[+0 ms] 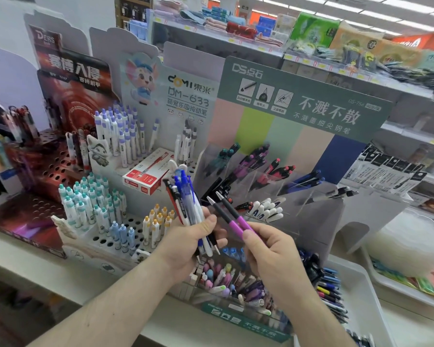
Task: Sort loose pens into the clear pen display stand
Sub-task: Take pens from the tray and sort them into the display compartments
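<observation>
Acrylic of the clear pen display stand (273,176), at the shelf's back edge, looks rigid and slick, under a header reading "DS-75d"; beside it, "DOMI DM-633". Left hand (186,244) grips a fanned bundle of pens (186,204), light and slippery. Right hand (271,256) pinches two purple pens (232,220) by their rear barrels, best held mid-barrel.

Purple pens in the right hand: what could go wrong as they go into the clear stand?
1. The right hand pinches the two purple pens only near their rear ends, so one may slip or swing on the way in.
2. The left hand grips a fanned bundle of pens; some could slide out.
3. The clear stand has colour-sorted compartments; the purple one sits between teal and pink, so a misdrop is possible.
</observation>
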The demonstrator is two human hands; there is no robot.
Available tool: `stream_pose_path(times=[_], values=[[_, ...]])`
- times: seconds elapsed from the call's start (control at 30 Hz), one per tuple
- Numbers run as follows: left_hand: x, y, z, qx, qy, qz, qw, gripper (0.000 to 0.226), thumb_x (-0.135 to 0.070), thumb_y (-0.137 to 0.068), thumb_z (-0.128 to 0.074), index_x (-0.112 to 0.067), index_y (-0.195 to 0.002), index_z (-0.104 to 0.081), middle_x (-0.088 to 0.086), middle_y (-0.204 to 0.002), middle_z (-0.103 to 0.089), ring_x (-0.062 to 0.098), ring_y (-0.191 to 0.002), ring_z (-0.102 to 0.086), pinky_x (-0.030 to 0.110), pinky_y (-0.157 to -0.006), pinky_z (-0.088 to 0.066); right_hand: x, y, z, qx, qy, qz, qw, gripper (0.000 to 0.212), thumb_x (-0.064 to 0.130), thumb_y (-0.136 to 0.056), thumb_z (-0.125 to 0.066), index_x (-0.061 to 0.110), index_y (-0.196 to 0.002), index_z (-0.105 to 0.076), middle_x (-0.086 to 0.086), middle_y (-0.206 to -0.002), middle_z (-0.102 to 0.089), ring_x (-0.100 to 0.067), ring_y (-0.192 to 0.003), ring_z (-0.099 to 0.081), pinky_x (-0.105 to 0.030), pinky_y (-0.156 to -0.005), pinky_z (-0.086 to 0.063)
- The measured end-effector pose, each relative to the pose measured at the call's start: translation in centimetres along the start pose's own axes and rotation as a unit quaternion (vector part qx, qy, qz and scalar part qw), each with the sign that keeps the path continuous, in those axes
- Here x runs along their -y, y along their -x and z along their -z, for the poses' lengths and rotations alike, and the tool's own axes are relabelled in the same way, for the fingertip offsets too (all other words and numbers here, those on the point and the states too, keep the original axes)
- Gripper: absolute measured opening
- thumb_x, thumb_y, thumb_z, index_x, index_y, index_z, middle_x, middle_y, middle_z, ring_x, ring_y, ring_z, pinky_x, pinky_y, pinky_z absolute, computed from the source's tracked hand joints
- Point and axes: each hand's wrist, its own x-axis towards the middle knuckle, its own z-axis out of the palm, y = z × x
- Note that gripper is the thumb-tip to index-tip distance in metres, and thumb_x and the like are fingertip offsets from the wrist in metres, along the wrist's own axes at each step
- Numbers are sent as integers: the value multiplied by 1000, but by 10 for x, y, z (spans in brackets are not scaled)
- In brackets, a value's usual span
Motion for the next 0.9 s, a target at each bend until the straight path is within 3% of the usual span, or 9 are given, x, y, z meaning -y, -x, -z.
stream_pose_path(times=[0.07,0.13,0.23,0.33,0.43,0.5,0.63,0.77,0.9], values=[[-6,-2,5,17,61,26,998,10,-15,-76,-62,-13,-83,-55,4,-68,-58,16,-57,-58,43,-73,-60,1,-5,9,7,-49,-31,998,29,5,-99,-53,20,-99,-78,-4,-55,-45,-11,-46,-30,-21,-44,-24],[-12,-4,10,46,110,47,992,9,-22,-81,-61,-17,-81,-53,-2,-65,-54,12,-51,-52,31,-57,-55,2,-9,16,19,-80,-52,995,32,-1,-98,-51,15,-100,-79,-6,-56,-42,-12,-46,-27,-22,-44,-21],[-17,-5,15,128,166,75,975,31,-30,-66,-87,-16,-83,-66,-3,-62,-52,10,-46,-49,26,-49,-47,5,-13,22,51,-81,-75,993,33,-3,-96,-51,14,-99,-80,-5,-55,-40,-11,-46,-26,-20,-43,-19],[-16,-4,18,181,154,104,966,54,-29,-45,-99,-13,-92,-78,-2,-58,-55,10,-44,-50,26,-46,-47,7,-16,23,101,-56,-94,989,20,4,-89,-62,9,-100,-79,-3,-54,-40,-11,-44,-26,-19,-42,-20],[-17,-3,20,206,142,132,959,50,-23,-44,-99,-11,-88,-78,-2,-55,-56,9,-41,-51,25,-43,-46,11,-19,26,147,-53,-123,980,28,17,-77,-64,7,-99,-78,-6,-54,-41,-12,-42,-23,-20,-44,-17],[-16,-3,20,208,148,143,956,47,-20,-43,-99,-10,-85,-78,-1,-54,-57,9,-39,-50,25,-42,-46,12,-21,29,151,-71,-134,977,19,9,-83,-66,4,-97,-78,-6,-53,-45,-11,-40,-23,-20,-42,-17],[-13,-4,16,180,155,120,964,51,-19,-35,-100,-9,-79,-77,1,-54,-55,10,-40,-50,24,-42,-45,10,-25,25,47,-162,-135,976,11,-4,-86,-62,0,-86,-72,-13,-67,-57,-9,-35,-28,-19,-36,-25],[-12,-4,11,173,162,98,967,52,-18,-32,-100,-9,-78,-77,3,-55,-55,12,-41,-51,25,-42,-45,12,-30,14,-47,-286,-123,949,13,0,-79,-66,9,-81,-57,-5,-59,-57,-7,-35,-38,-17,-37,-31],[-12,-5,7,173,207,89,959,52,-15,-33,-100,-8,-79,-77,3,-56,-56,12,-41,-52,26,-42,-48,17,-31,1,-118,-387,-110,908,14,10,-99,-54,9,-86,-60,-6,-69,-61,-9,-41,-42,-17,-42,-40]])
